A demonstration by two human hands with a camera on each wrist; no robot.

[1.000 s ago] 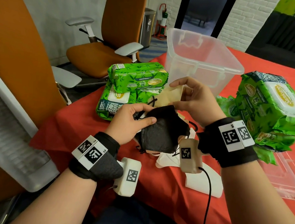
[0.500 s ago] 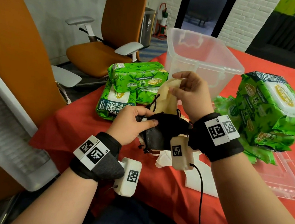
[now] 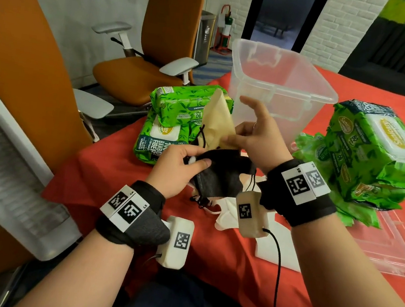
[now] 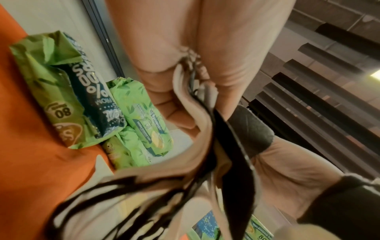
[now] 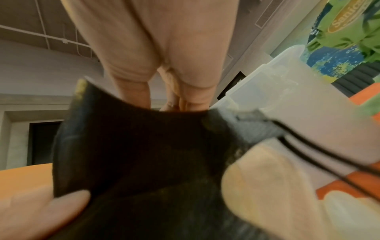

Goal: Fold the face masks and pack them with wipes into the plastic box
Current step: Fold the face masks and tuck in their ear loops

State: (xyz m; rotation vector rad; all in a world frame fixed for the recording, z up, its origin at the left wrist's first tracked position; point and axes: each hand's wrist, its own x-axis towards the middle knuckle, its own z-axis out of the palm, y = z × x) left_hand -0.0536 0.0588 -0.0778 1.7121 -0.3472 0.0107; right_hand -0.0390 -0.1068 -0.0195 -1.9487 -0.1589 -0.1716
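A person sits at a table with a red cloth, folding face masks. The clear plastic box (image 3: 279,86) stands just beyond the hands, lid off, and nothing shows through its walls, so packing appears not to have begun. The green wipes packs are all outside it: one stack (image 3: 180,120) just past the left hand, a bigger pile (image 3: 367,157) to the right of the right hand.

The left hand (image 3: 177,168) is raised above the table in front of the body, thumb on top, fingers curled underneath, pinching a black mask (image 3: 221,175) at its left end, along with the black ear loops.

The right hand (image 3: 258,139) is raised beside it, slightly farther forward. Its thumb and lower fingers pinch the bottom edge of a tan mask (image 3: 219,120), which stands up from the grip, while the index finger points loosely toward the box.

White masks (image 3: 227,214) lie on the cloth directly below both hands, seemingly unfolded. Judging from this, folding is under way, and every mask and pack is still to go in.
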